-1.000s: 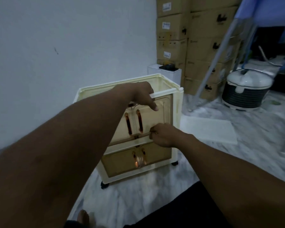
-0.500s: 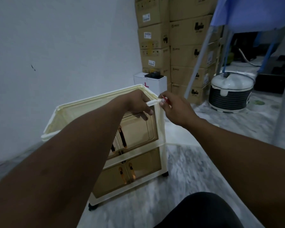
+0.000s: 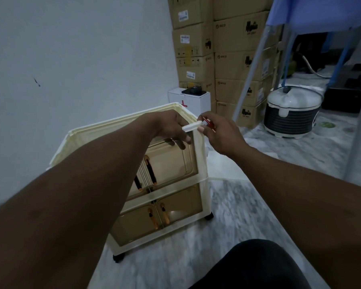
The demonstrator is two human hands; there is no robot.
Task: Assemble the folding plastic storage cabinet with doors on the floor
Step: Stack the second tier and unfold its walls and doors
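- The cream plastic cabinet (image 3: pixel 200 159) stands upright on the grey marbled floor (image 3: pixel 233 217), close to the white wall (image 3: pixel 71 59), with its open top toward the camera
- It rests on black casters (image 3: pixel 118 257), one under each near corner that shows
- Its front has two tiers of amber see-through doors (image 3: pixel 171 161), all closed, each with a dark vertical handle (image 3: pixel 151 172)
- The left hand (image 3: pixel 171 128) reaches over the top front edge and grips a white bar (image 3: pixel 193 125) lying along that edge; the fingers curl over it and their tips hang in front of the upper doors
- The right hand (image 3: pixel 219 134) is at the cabinet's front right corner, just beside the bar's end; thumb and forefinger pinch a small red piece (image 3: pixel 206 122) narrowly, and what the piece is cannot be told
- A flat white panel (image 3: pixel 223 170) lies on the floor behind the cabinet's right side
- A stack of brown cardboard boxes (image 3: pixel 238 59) rises against the wall, with a white box (image 3: pixel 188 100) in front carrying a black object (image 3: pixel 194 89)
- A white and black rice cooker (image 3: pixel 292 113) sits on the floor to the right, beside a slanted metal pole (image 3: pixel 252 65) and under a blue cloth (image 3: pixel 321 11)
- The person's dark-clad knee (image 3: pixel 252 265) shows at the bottom
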